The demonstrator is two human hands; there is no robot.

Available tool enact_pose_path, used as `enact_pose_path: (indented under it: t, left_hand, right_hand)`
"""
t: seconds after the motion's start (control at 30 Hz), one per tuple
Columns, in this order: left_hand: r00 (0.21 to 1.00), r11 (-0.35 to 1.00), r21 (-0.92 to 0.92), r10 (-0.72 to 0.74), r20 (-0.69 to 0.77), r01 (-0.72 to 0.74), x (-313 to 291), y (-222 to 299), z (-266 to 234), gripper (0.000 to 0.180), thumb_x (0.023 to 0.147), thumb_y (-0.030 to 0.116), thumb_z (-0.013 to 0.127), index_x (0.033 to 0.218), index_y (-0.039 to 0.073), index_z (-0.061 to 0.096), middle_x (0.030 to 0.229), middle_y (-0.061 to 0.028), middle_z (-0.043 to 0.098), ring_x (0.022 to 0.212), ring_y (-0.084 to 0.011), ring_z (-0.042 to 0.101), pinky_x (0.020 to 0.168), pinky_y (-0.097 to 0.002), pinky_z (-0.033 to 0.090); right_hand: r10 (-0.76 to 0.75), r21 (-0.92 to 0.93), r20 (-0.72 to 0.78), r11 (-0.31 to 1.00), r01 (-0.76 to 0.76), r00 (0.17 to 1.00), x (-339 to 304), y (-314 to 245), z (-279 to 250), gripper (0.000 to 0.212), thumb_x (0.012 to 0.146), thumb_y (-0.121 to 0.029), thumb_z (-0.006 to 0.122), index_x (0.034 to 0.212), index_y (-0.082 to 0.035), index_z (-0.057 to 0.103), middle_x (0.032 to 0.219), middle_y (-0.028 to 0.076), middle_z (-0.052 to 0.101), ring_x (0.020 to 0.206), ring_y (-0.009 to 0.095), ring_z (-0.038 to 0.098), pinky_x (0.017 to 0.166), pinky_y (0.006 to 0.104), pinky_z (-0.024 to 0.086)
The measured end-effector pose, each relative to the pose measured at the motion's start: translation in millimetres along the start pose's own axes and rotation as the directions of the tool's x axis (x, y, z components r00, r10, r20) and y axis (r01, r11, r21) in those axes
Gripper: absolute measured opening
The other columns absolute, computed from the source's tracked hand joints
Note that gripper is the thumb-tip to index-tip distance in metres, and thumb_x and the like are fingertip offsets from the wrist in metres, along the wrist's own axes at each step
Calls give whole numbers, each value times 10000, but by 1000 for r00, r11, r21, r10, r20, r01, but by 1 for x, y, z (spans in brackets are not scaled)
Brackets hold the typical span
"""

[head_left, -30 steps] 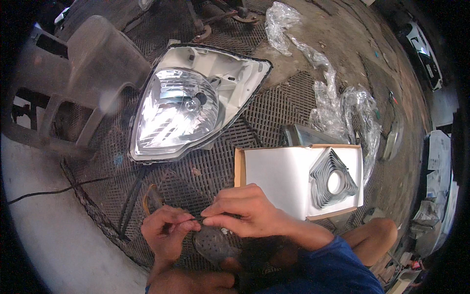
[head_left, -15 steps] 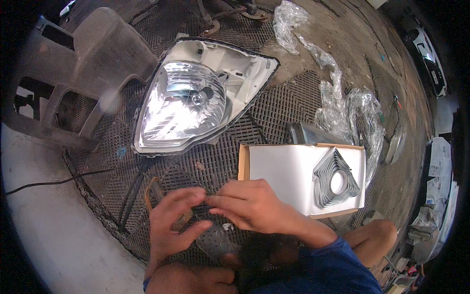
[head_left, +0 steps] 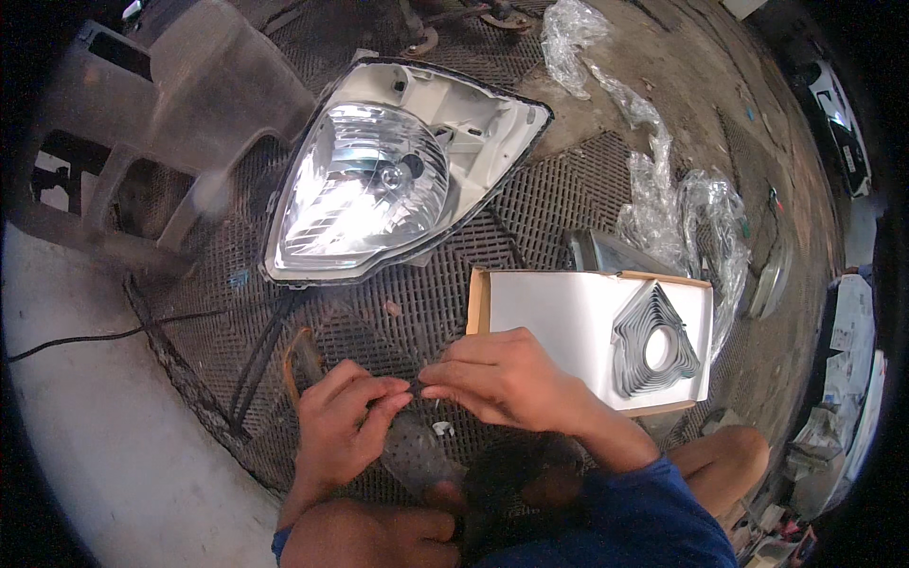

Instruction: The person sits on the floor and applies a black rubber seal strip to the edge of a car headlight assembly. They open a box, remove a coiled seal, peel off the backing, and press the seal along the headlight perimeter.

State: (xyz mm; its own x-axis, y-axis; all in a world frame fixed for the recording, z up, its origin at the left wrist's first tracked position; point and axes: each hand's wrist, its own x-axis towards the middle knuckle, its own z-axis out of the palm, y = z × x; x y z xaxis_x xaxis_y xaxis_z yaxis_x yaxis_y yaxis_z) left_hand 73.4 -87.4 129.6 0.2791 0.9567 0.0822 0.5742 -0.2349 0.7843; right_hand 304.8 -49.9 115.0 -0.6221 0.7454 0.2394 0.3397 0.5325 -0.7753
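Headlight (head_left: 383, 185) on the mat (head_left: 559, 204), left of the box (head_left: 544, 317) (coil (head_left: 635, 358) on its right half)

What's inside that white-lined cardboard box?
The box holds a coiled grey strip, with white showing through its middle hole. Whatever lies beneath the loops is covered.

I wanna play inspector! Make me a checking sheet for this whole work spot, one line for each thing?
Surface: dark slotted mat on a brown floor.
Main things: headlight with shiny reflector; open box, grey coiled strip inside.
Clutter: crumpled clear plastic; small white piece between the knees and headlight.
Hands: left hand and right hand nearly meet, fingertips close; anything held is too small to tell.
Cables: thin dark cable at left.
Surroundings: grey panel with cutouts, upper left.
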Motion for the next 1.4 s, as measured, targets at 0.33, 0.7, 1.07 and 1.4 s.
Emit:
enact_pose_path:
  t: [0.33,0.7,1.07,1.4]
  left_hand:
    - [998,996,-88,26,56,-21,4,-9,-4,218,793,42,816,990,17,727,904,-114,670,791,-219,673,659,-335,542]
    - [999,998,-51,-32,-29,30,1,-12,3,181,776,47,837,941,17,769,875,-96,669,726,-196,662,646,-302,537]
    - [999,998,-51,-38,-4,38,2,-18,-11,227,763,66,848,981,51,787,793,-76,649,696,-189,646,607,-311,507]
    - [1000,979,-202,27,7,-25,14,-13,9,344,795,168,857,1102,55,752,917,-123,716,905,-268,712,827,-366,571]
  right_hand:
    - [6,38,6,999,-6,1000,2,1,-8,167,847,-120,779,983,-42,720,775,76,625,666,264,647,570,388,502]
    - [39,62,-65,997,-35,997,1,8,3,192,867,-159,761,1011,-54,691,809,84,627,696,286,654,580,397,514]
    - [13,-53,-47,998,-15,999,1,11,-13,164,841,-121,773,962,-47,692,775,71,604,649,275,633,566,379,506]
    - [21,15,-51,1000,-20,998,4,6,-1,184,849,-106,764,1014,-48,709,784,73,605,649,255,638,562,373,511]
